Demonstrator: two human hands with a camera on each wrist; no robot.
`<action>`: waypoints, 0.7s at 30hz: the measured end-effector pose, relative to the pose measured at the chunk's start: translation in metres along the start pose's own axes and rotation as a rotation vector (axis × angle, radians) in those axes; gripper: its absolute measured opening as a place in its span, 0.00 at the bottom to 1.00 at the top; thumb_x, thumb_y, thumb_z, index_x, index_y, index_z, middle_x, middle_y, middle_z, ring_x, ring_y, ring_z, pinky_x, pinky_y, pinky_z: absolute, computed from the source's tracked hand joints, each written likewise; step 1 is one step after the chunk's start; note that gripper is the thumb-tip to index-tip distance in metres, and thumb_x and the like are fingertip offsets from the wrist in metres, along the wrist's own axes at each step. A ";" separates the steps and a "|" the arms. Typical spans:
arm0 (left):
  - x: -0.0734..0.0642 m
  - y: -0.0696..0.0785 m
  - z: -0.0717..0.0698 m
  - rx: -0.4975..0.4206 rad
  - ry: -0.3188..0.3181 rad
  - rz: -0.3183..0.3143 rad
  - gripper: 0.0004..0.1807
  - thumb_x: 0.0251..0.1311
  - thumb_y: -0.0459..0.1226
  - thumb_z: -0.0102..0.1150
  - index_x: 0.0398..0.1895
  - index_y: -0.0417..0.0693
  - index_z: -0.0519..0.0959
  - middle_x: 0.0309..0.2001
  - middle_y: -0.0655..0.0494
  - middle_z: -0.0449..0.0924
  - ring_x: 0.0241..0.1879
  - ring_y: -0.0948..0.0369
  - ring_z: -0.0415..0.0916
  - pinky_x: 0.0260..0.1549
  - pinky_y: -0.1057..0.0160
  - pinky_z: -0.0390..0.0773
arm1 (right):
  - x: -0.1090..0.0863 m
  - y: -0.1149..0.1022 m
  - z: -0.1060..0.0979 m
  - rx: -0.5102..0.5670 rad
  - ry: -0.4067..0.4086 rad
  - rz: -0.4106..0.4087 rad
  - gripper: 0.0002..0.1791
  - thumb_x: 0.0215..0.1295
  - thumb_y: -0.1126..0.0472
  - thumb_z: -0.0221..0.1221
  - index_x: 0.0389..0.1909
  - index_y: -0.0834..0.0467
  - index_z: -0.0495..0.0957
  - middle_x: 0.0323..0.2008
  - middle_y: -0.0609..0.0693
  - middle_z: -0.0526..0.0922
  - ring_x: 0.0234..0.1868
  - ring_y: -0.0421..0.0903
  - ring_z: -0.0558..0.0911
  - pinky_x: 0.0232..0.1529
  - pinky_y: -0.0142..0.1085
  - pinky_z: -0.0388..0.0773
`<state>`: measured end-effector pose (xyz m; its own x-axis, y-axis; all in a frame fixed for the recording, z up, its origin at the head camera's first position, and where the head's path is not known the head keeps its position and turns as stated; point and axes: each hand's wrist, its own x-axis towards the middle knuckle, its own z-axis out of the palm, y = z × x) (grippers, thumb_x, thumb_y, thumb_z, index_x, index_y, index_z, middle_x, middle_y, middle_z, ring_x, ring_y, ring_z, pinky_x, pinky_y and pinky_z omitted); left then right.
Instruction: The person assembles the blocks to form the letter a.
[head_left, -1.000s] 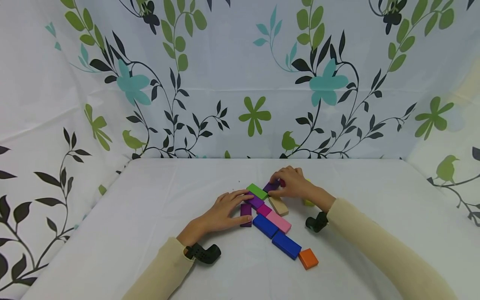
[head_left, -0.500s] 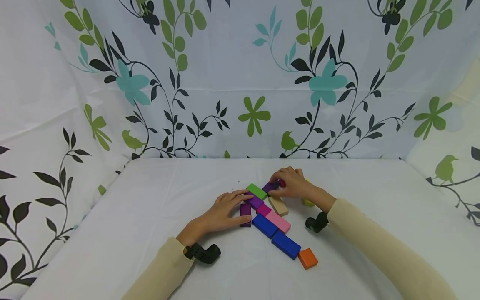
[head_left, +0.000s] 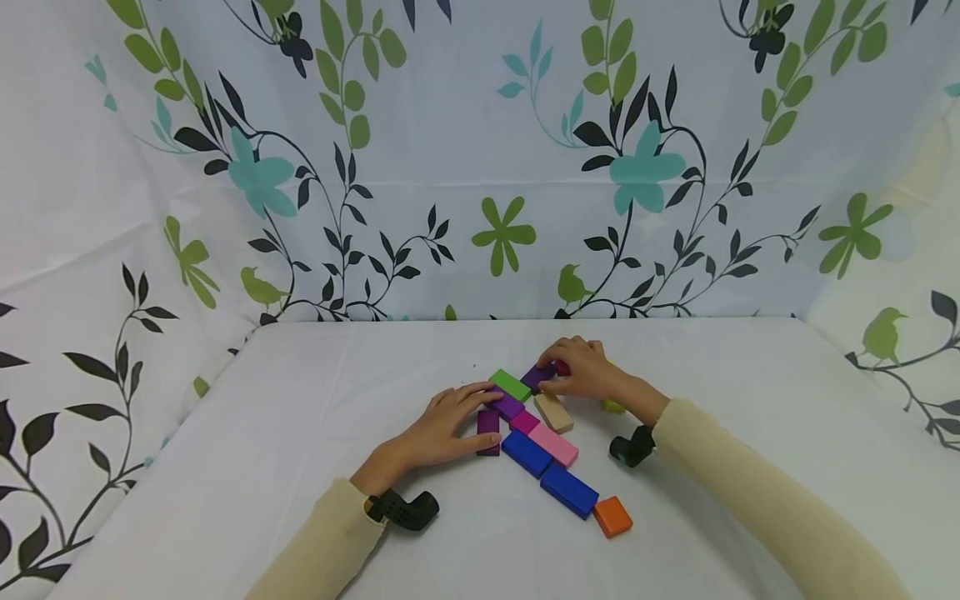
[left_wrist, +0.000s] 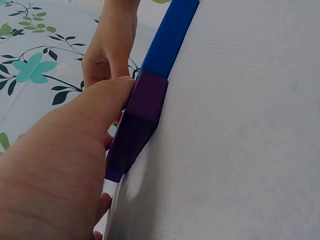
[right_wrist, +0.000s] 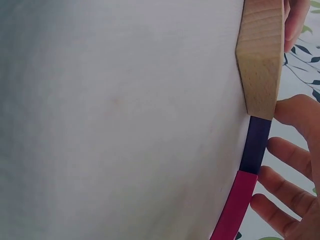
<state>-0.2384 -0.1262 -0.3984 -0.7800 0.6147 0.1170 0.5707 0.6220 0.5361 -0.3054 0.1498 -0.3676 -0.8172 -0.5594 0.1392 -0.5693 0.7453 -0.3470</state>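
Flat coloured blocks lie in a slanting row. My left hand (head_left: 442, 431) rests with extended fingers on a purple block (head_left: 510, 407), its thumb over an upright-lying dark purple block (head_left: 488, 423). My right hand (head_left: 581, 370) has its thumb and bent index finger at opposite sides of another dark purple block (head_left: 534, 377). This block touches the green block (head_left: 510, 385). In the right wrist view, the tan wooden block (right_wrist: 262, 65) adjoins that dark purple block (right_wrist: 256, 145), with a crimson block (right_wrist: 235, 205) beyond; other fingertips reach their upper edges.
Towards me run a magenta block (head_left: 523, 422), a pink block (head_left: 555, 445), two blue blocks (head_left: 568, 490) and an orange block (head_left: 612, 517). A yellow block (head_left: 612, 406) is partly hidden behind the right wrist. Everything lies on a white cloth (head_left: 300, 417) before a leaf-patterned curtain (head_left: 420, 100).
The head view has shifted slightly. Both hands and the blocks keep their places relative to one another.
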 end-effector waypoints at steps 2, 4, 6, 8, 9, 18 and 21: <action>0.000 0.000 0.000 0.001 0.000 -0.002 0.36 0.64 0.54 0.57 0.73 0.56 0.62 0.75 0.51 0.54 0.75 0.49 0.48 0.70 0.39 0.41 | 0.000 0.000 0.000 0.002 -0.001 0.001 0.18 0.61 0.52 0.65 0.48 0.57 0.81 0.53 0.58 0.79 0.57 0.59 0.70 0.53 0.58 0.59; 0.000 0.000 0.001 0.000 0.001 -0.002 0.36 0.64 0.54 0.57 0.73 0.56 0.63 0.75 0.50 0.54 0.75 0.49 0.48 0.70 0.39 0.41 | -0.001 0.000 -0.001 0.004 0.001 -0.001 0.18 0.61 0.53 0.65 0.49 0.57 0.81 0.53 0.58 0.79 0.57 0.59 0.70 0.54 0.58 0.58; 0.000 0.000 0.001 0.000 -0.005 -0.014 0.36 0.64 0.55 0.56 0.73 0.57 0.62 0.75 0.51 0.53 0.75 0.49 0.47 0.70 0.39 0.40 | -0.001 0.001 0.000 0.004 0.007 -0.005 0.17 0.62 0.53 0.65 0.49 0.57 0.81 0.53 0.58 0.78 0.58 0.59 0.70 0.54 0.59 0.58; 0.000 0.000 0.001 -0.003 -0.006 -0.017 0.35 0.64 0.54 0.56 0.73 0.57 0.62 0.75 0.51 0.53 0.75 0.49 0.47 0.70 0.39 0.40 | -0.002 0.002 -0.001 0.007 0.016 -0.010 0.17 0.62 0.54 0.64 0.49 0.57 0.81 0.54 0.58 0.79 0.58 0.59 0.70 0.54 0.59 0.58; 0.000 -0.001 0.001 -0.003 -0.007 -0.018 0.35 0.64 0.54 0.56 0.73 0.57 0.62 0.75 0.51 0.53 0.75 0.49 0.47 0.70 0.39 0.40 | -0.002 0.003 -0.001 0.011 0.020 -0.010 0.17 0.62 0.55 0.64 0.49 0.57 0.81 0.54 0.58 0.79 0.58 0.59 0.70 0.55 0.59 0.58; 0.001 -0.001 0.002 -0.009 -0.005 -0.018 0.35 0.64 0.55 0.56 0.73 0.56 0.63 0.75 0.50 0.54 0.75 0.48 0.49 0.70 0.38 0.41 | -0.009 0.004 -0.005 0.033 0.047 -0.016 0.14 0.63 0.59 0.63 0.49 0.58 0.82 0.52 0.58 0.80 0.57 0.59 0.71 0.54 0.59 0.60; 0.002 -0.001 0.002 -0.003 -0.003 -0.012 0.35 0.64 0.54 0.56 0.73 0.56 0.63 0.75 0.51 0.54 0.75 0.49 0.49 0.70 0.38 0.40 | -0.013 0.002 -0.006 0.067 0.052 -0.028 0.14 0.63 0.60 0.62 0.48 0.58 0.82 0.51 0.57 0.80 0.56 0.58 0.70 0.53 0.58 0.60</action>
<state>-0.2399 -0.1251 -0.4002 -0.7863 0.6083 0.1082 0.5602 0.6281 0.5401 -0.2964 0.1609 -0.3651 -0.8057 -0.5587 0.1969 -0.5859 0.7026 -0.4038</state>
